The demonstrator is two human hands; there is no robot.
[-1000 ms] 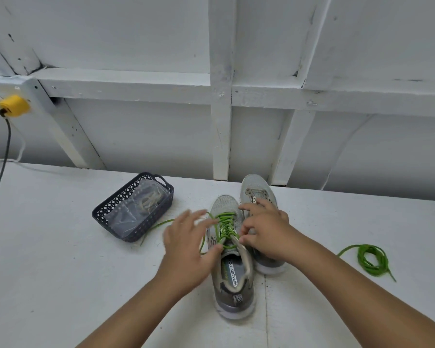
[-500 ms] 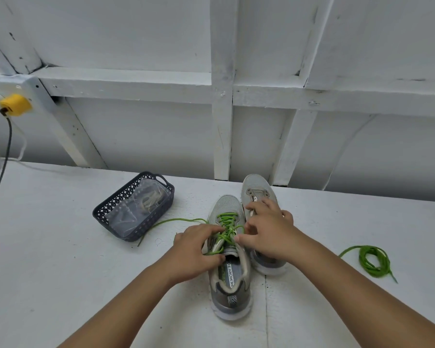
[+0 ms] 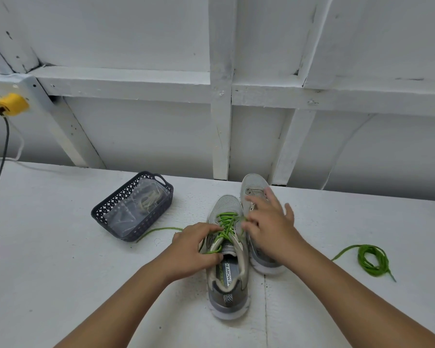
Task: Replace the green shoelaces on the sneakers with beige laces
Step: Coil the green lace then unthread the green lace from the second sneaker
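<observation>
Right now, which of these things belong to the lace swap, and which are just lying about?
In the job:
near sneaker
green lace in it
far sneaker, lace out
coiled green lace
basket with bagged beige laces
left hand, right hand

Lying about:
yellow plug
black cable

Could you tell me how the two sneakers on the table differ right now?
The near sneaker still has a green lace threaded through its eyelets; the far sneaker shows bare eyelets. The left hand grips the near sneaker's side, while the right hand lies over the far sneaker. Both are grey, toes pointing away.
</observation>
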